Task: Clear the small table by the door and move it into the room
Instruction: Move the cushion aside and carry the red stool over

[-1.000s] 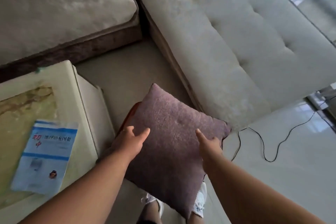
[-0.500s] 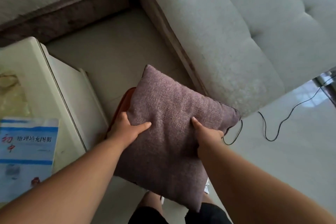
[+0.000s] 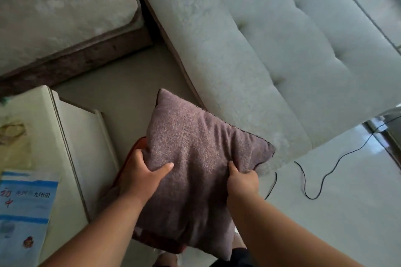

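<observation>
Cushion (image 3: 201, 154), mauve woven fabric with dark piping along its edges, is what we hold up in front of us over the floor (image 3: 121, 84), one corner pointing away from us. Our left hand (image 3: 141, 178) grips its left edge, thumb pressed across the front face and fingers wrapped behind, where a reddish backing shows. Our right hand (image 3: 243, 180) pinches the right side of the cushion, fingers curled into the fabric so that it puckers. Small table (image 3: 54, 136), cream-coloured with a stepped edge, stands to our left, just beside the cushion but apart from it. Booklet (image 3: 23, 210), blue and white with red characters on the cover, lies flat on the table top near us. Sofa (image 3: 271, 60), pale and tufted, runs along the right beyond the cushion; we note a second pale seat (image 3: 54, 6) with a dark brown base at upper left. Cable (image 3: 321, 171), thin and black, trails in loops over the glossy floor at right, close to the sofa's near corner.
</observation>
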